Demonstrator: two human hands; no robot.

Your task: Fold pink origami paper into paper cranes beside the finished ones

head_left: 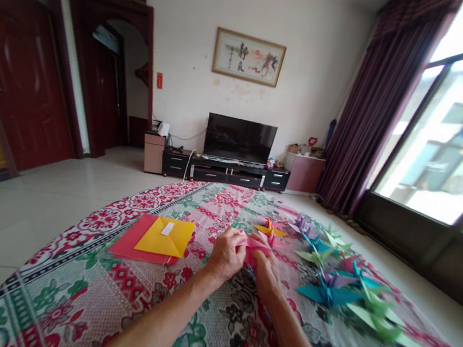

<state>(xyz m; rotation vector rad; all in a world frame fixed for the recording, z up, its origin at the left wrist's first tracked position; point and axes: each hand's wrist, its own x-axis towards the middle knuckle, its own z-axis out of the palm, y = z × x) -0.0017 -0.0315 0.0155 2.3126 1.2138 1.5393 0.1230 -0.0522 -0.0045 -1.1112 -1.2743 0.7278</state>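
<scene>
Both hands pinch a small folded pink paper piece (254, 246) mid-table on the round floral tablecloth (207, 332): left hand (225, 255) clamped on its left side, right hand (266, 270) gripping the right. Colourful folded paper cranes (329, 292) sit along the right edge; a stack of red and yellow paper squares (156, 237) lies toward the left edge.

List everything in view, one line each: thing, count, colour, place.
floral patterned cloth: one, red, green, white; spread over the floor.
folded paper cranes: many, mixed colours; right part of cloth.
square paper sheets: a stack, yellow on red; left of the hands.
pink folded paper piece: one; between both hands.
flat television: one, black; on low stand at far wall.
left hand: grips the pink piece.
right hand: grips it too.
</scene>
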